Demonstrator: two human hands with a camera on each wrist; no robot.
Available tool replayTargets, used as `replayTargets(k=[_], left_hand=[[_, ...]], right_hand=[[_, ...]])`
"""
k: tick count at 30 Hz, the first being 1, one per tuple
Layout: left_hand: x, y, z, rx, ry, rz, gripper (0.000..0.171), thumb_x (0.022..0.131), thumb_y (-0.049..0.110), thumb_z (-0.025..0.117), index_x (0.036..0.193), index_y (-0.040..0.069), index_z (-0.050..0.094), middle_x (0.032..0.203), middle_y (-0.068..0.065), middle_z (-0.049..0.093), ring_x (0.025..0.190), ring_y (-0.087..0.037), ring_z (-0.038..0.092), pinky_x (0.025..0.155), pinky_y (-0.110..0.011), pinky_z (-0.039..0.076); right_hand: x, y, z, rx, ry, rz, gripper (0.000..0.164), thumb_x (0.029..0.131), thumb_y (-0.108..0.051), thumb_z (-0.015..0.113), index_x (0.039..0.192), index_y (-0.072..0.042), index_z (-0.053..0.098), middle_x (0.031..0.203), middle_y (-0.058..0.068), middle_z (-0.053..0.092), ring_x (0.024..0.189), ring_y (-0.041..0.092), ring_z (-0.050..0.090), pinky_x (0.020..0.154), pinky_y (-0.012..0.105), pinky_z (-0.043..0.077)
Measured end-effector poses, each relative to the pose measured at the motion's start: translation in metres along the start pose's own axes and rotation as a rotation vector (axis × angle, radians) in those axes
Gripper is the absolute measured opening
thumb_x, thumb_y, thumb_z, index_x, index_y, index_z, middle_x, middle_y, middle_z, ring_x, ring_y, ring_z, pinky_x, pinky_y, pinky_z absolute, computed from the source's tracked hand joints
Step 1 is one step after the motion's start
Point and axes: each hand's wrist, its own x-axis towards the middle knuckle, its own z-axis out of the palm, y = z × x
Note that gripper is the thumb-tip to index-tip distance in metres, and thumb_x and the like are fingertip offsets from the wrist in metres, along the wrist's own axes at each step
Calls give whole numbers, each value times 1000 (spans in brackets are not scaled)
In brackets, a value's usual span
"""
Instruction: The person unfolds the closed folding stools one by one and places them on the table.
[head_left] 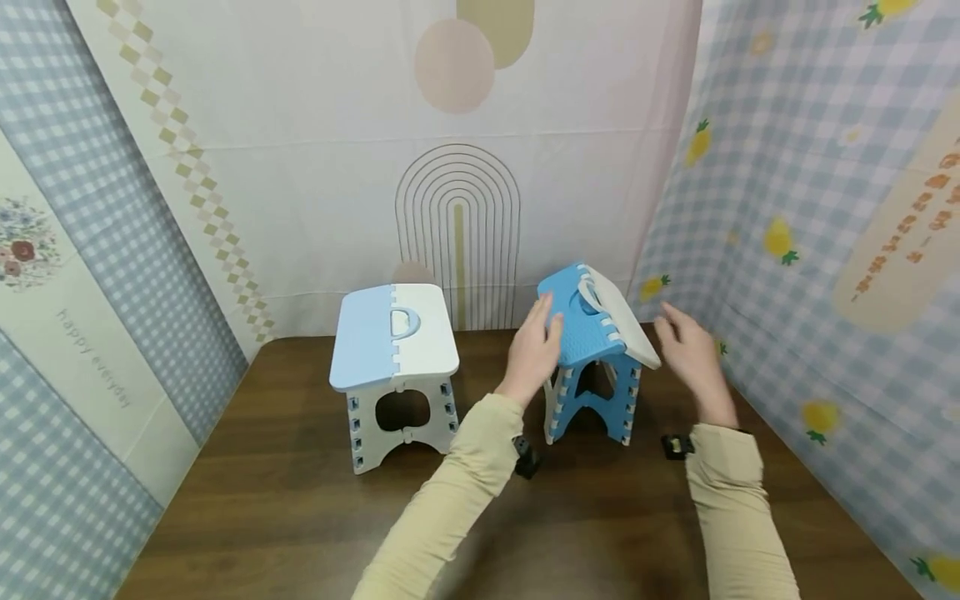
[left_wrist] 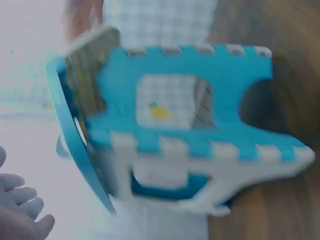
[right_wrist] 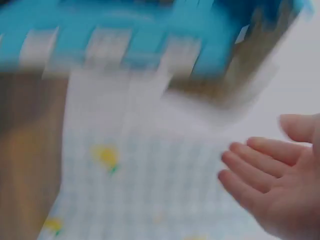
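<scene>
A blue and white folding stool point(head_left: 577, 333) stands on the table, its seat halves sloping down from a raised middle seam. My left hand point(head_left: 534, 346) is at the stool's left side with fingers extended; in the left wrist view the hand point(left_wrist: 20, 210) shows apart from the blue seat edge. To the right of the white seat half is my right hand point(head_left: 688, 350), and the right wrist view shows this hand point(right_wrist: 280, 175) with fingers straight and nothing in the palm. A second folding stool point(head_left: 393, 337), pale blue and white, stands upright on the left with its seat flat.
The brown wooden table point(head_left: 285, 517) carries both stools. A white patterned cloth point(head_left: 315, 208) hangs behind them. Checked cloth point(head_left: 795, 183) with yellow fruit prints borders the table on the right, and another checked cloth point(head_left: 120, 250) on the left.
</scene>
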Motion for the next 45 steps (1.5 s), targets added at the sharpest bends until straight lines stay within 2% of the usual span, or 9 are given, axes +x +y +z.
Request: replayTargets(k=[2, 5, 8, 12, 20, 26, 34, 45], left_hand=[[6, 12, 4, 54, -57, 46, 50, 98, 38, 24, 144, 18, 20, 150, 2, 18, 139, -15, 16, 113, -37, 18], [10, 19, 16, 151, -138, 81, 51, 98, 39, 22, 144, 18, 15, 151, 1, 13, 140, -17, 9, 114, -42, 14], [7, 15, 28, 231, -199, 88, 52, 98, 39, 22, 145, 17, 14, 152, 1, 11, 141, -19, 9, 113, -45, 15], [0, 5, 40, 283, -220, 82, 54, 98, 42, 19, 145, 16, 14, 152, 2, 8, 141, -18, 9, 113, -45, 14], [0, 7, 41, 445, -156, 76, 53, 98, 42, 20, 145, 17, 14, 152, 3, 13, 140, -18, 13, 112, -45, 18], [1, 11, 41, 522, -160, 74, 53, 97, 43, 17, 144, 18, 17, 152, 3, 13, 140, -15, 14, 113, -43, 18], [6, 15, 42, 605, -140, 79, 52, 97, 42, 19, 143, 17, 22, 150, 2, 20, 139, -13, 18, 113, -40, 17], [8, 16, 44, 731, -189, 66, 54, 97, 45, 15, 143, 17, 25, 149, 1, 23, 138, -12, 19, 114, -36, 16]], right_hand=[[4, -17, 12, 54, -32, -47, 60, 95, -44, 26, 143, -9, 21, 147, 19, 23, 131, 42, 24, 104, 57, 23], [8, -33, 28, 91, -144, -78, 62, 95, -45, 26, 144, -8, 17, 150, 16, 14, 135, 39, 15, 108, 55, 17], [5, -36, 36, 107, -241, -34, 62, 96, -44, 23, 144, -6, 15, 150, 16, 12, 137, 38, 12, 109, 54, 15], [2, -32, 41, 101, -292, -17, 62, 96, -44, 22, 143, -5, 16, 149, 17, 13, 136, 38, 14, 108, 54, 16], [2, -32, 40, 40, -284, -69, 63, 96, -46, 25, 143, -6, 18, 150, 15, 12, 137, 37, 11, 109, 55, 13], [2, -32, 38, 2, -278, -71, 63, 95, -48, 24, 143, -8, 18, 150, 14, 13, 138, 35, 11, 109, 55, 12], [4, -33, 33, -61, -255, -92, 61, 96, -46, 25, 143, -7, 21, 150, 15, 15, 137, 36, 13, 108, 56, 13], [3, -31, 35, -185, -238, -149, 57, 98, -39, 25, 141, -1, 22, 148, 20, 18, 137, 36, 14, 112, 49, 10]])
